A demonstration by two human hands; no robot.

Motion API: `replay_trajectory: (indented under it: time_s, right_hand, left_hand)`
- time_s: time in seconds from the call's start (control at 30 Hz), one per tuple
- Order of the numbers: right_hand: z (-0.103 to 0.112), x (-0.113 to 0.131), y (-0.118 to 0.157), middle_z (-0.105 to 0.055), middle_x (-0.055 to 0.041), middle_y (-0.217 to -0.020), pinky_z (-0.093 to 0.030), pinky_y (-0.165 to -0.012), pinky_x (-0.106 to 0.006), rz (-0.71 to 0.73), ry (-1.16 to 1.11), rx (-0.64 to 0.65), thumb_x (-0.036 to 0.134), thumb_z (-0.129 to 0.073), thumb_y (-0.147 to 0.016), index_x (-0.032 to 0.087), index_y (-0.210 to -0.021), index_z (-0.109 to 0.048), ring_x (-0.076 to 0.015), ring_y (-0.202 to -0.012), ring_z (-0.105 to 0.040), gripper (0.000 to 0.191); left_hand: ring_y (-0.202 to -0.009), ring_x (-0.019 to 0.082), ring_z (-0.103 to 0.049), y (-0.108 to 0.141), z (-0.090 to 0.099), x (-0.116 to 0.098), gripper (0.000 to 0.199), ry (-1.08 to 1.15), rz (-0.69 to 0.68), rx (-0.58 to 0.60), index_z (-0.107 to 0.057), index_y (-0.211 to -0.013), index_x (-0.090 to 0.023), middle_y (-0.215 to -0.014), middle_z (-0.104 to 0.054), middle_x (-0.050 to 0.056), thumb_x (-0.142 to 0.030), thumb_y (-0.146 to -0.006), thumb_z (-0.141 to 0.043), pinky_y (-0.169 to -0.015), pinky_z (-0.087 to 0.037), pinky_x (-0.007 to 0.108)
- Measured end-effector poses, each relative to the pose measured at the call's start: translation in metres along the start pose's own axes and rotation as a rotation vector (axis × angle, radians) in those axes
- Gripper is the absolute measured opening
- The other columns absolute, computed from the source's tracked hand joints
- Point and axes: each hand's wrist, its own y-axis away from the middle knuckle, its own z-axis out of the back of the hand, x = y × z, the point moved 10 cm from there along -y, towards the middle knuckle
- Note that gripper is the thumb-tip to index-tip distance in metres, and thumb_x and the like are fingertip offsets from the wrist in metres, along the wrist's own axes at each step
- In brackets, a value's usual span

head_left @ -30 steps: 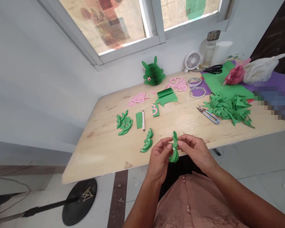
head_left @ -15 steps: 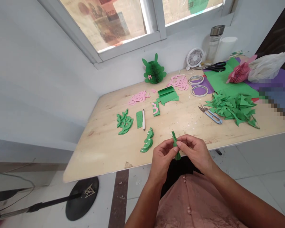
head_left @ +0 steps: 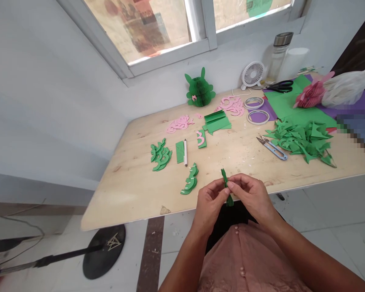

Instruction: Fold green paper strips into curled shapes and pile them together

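Green paper (head_left: pixel 230 201) sits pinched between the fingers of the left hand (head_left: pixel 210 199) and right hand (head_left: pixel 252 194), its ends jutting past them.

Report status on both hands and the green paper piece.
Left hand and right hand: both in grip on green paper piece. Piece near table's front edge. Nothing visibly blocking either hand.

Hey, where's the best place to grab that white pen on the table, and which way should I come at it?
I'd pinch the white pen at mid-barrel, from above and slightly right. It lies flat and its barrel is straight and slim, so close across its length. The green paper rectangle lies close along its left, making that side likely more awkward.
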Motion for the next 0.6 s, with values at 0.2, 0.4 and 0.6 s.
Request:
replay_trajectory:
  time_s: [0.2,0.4,0.6]
  right_hand:
    - [-0.0017,-0.0002,0.0006,-0.064,0.0001,-0.069,-0.048,-0.059,-0.024,-0.042,-0.105,0.008,0.038,-0.061,-0.077,0.018,-0.081,-0.065,-0.0128,-0.063,-0.058,0.021]
    - [0.0021,-0.0055,-0.0009,-0.064,-0.0003,-0.068,-0.048,-0.06,-0.023,-0.072,-0.112,-0.011,0.04,-0.062,-0.076,0.017,-0.077,-0.064,-0.012,-0.063,-0.057,0.023]
    - [0.0052,-0.0049,-0.0033,-0.065,-0.0012,-0.069,-0.047,-0.059,-0.023,-0.033,-0.021,-0.025,0.039,-0.061,-0.077,0.017,-0.076,-0.065,-0.0136,-0.064,-0.058,0.022]
  left_hand:
    - [-0.089,0.02,-0.062,0.0011,0.0038,0.0044,0.029,0.009,0.035,0.002,-0.069,-0.103,-0.015,-0.094,-0.071,0.008,-0.027,-0.076,-0.065,-0.084,-0.045,0.031]
    - [-0.088,0.02,-0.061,0.0007,0.0016,0.007,0.029,0.054,0.045,0.024,-0.069,-0.102,-0.014,-0.092,-0.071,0.008,-0.027,-0.077,-0.063,-0.082,-0.046,0.031]
    - [-0.077,0.017,-0.06,0.0001,0.0082,0.0015,0.023,0.031,0.02,-0.066,-0.07,-0.092,-0.014,-0.08,-0.069,0.004,-0.021,-0.072,-0.062,-0.074,-0.047,0.028]
